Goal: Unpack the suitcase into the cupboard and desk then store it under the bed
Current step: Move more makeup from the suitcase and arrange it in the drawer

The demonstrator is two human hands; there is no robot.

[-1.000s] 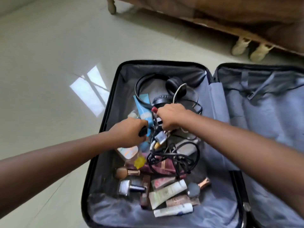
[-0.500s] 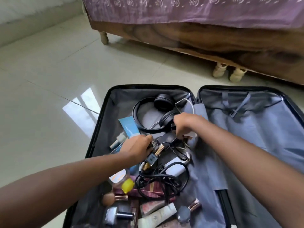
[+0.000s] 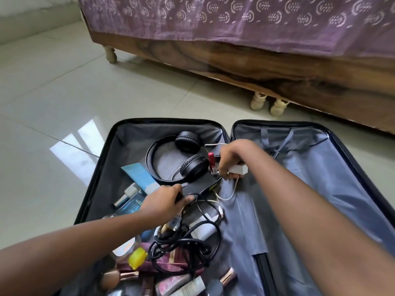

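suitcase: I see suitcase lying open flat on floor, lower centre of frame, both halves up; both hands inside its left half.
left hand: left hand at frame centre-left, fingers curled round a black item; can't tell what it is. Small bottle hangs just under the hand.
right hand: right hand at frame centre, over the hinge edge of the left half, fist closed on white charger plus red tube; white cable droops below it.
headphones: black headphones in upper part of left half, just left of right hand, above left hand.
cables: black cables tangled below left hand, centre-bottom.
blue tube: blue tube upper left of left hand, near it.
cosmetics: yellow cap, brush, tubes crowd the bottom of the left half, under my left forearm.
right half: grey lining only, right of frame, under right forearm.
bed: bed with purple cover across top of frame, beyond suitcase, apart from it.
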